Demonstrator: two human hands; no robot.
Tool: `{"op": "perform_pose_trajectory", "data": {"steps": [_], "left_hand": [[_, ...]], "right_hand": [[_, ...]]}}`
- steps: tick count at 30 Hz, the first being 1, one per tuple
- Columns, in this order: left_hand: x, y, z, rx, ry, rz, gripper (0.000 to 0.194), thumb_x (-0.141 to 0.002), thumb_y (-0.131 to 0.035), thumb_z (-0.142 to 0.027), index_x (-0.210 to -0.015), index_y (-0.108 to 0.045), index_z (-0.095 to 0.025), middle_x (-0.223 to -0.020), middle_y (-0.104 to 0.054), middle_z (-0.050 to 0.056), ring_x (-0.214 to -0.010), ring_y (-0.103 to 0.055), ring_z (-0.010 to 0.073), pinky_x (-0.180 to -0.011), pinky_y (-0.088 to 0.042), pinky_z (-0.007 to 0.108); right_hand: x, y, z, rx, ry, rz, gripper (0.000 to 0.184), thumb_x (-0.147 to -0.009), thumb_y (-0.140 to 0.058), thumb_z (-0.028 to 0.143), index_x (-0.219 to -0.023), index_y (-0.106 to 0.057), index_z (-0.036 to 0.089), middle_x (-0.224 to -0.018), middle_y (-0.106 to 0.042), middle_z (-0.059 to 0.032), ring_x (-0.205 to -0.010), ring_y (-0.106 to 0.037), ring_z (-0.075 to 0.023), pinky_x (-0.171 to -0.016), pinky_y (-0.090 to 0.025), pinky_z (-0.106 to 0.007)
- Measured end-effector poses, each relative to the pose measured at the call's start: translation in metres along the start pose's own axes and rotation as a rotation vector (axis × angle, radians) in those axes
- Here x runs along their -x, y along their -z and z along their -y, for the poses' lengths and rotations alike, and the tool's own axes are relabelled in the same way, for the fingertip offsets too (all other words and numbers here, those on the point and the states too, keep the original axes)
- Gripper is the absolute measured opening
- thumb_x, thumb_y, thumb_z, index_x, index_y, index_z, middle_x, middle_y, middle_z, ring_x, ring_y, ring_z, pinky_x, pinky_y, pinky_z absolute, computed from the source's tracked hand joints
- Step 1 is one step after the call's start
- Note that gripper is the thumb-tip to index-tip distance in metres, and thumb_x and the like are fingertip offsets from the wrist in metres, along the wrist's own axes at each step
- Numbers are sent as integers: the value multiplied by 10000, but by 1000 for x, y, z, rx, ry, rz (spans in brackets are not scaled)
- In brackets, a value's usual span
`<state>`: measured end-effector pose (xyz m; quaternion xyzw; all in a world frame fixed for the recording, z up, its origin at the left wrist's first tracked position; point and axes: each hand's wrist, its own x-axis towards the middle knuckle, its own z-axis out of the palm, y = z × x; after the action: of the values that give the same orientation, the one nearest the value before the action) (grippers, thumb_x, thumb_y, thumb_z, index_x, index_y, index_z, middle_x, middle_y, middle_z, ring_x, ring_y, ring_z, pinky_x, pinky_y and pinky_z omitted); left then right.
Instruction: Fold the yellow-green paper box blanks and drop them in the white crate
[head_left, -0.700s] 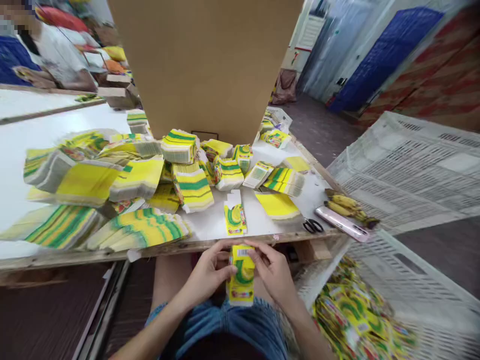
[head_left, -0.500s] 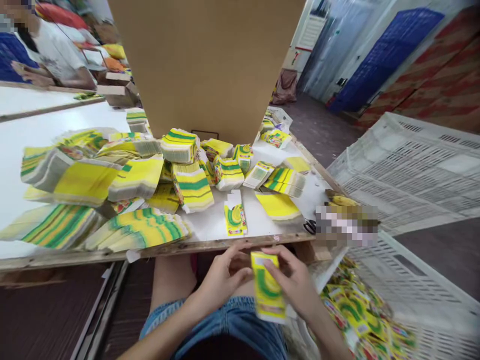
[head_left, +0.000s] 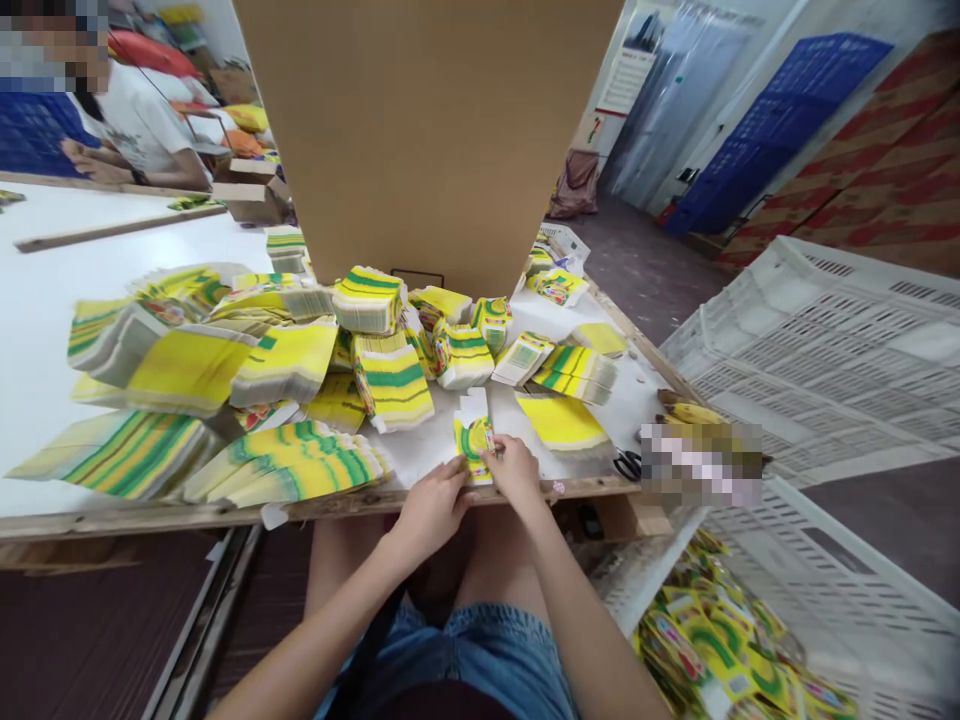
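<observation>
Both my hands reach to a small pile of flat yellow-and-green carton blanks (head_left: pixel 473 432) at the table's front edge. My left hand (head_left: pixel 430 506) rests with curled fingers against the pile's near left corner. My right hand (head_left: pixel 513 466) pinches the pile's right edge with thumb and fingers. Many stacks of the same flat cartons (head_left: pixel 285 360) lie spread over the white table (head_left: pixel 37 340). A white slatted crate (head_left: pixel 757 560) at my lower right holds several folded yellow-green boxes (head_left: pixel 720 640).
A tall brown cardboard sheet (head_left: pixel 427 130) stands at the back of the table. Scissors (head_left: pixel 627 464) and bananas (head_left: pixel 690 412) lie at the table's right edge. Another white crate (head_left: pixel 817 350) stands to the right. A person in a white shirt (head_left: pixel 142 130) sits at the far left.
The folded box held over my lap moved right and is gone from my hands. Both hands have gone up to the carton pile at the table's edge.
</observation>
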<state>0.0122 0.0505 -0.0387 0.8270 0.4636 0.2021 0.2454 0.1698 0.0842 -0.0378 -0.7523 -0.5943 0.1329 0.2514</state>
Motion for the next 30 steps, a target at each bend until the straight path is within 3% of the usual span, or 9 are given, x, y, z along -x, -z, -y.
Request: {"op": "perform_pose_trajectory", "data": {"steps": [6, 11, 21, 25, 30], "left_hand": [[-1, 1, 2, -38, -7, 23, 372, -911, -484, -286, -1232, -587, -130, -1380, -542, 161, -1268, -520, 277, -1070, -417, 403], [1, -1, 1, -58, 1, 27, 390, -902, -498, -310, -1246, -575, -143, -1409, -515, 148, -1271, -512, 285, -1072, -413, 411], [3, -2, 0, 24, 8, -6, 397, -868, -546, -310, -1222, -592, -136, -1399, -519, 171, -1260, -515, 330, -1055, -419, 476], [5, -2, 3, 147, -3, -68, 350, -854, -568, -287, -1181, -611, -170, -1381, -545, 140, -1262, -516, 305, -1088, -385, 477], [5, -3, 8, 368, 42, -254, 328, -904, -479, -240, -1220, -543, -177, -1264, -611, 127, -1201, -556, 226, -1051, -428, 419]], "right_hand": [[0, -12, -8, -20, 1, -17, 167, -738, -642, 198, -896, -694, 178, -961, -695, -104, -920, -636, -259, -815, -450, -324], [-3, -19, -12, -31, -39, -47, 267, -725, -670, 234, -973, -663, 136, -983, -680, -149, -937, -627, -289, -827, -456, -362], [-6, -22, -14, -150, -53, -97, 205, -791, -664, 282, -929, -615, 138, -911, -679, -57, -844, -639, -203, -786, -488, -363], [1, -15, -9, -275, -21, -101, 160, -764, -628, 281, -872, -616, 163, -827, -706, -67, -735, -652, -206, -684, -497, -308], [11, -3, -6, -390, -8, -138, 132, -804, -561, 313, -793, -616, 194, -767, -714, -66, -680, -641, -206, -640, -475, -287]]}}
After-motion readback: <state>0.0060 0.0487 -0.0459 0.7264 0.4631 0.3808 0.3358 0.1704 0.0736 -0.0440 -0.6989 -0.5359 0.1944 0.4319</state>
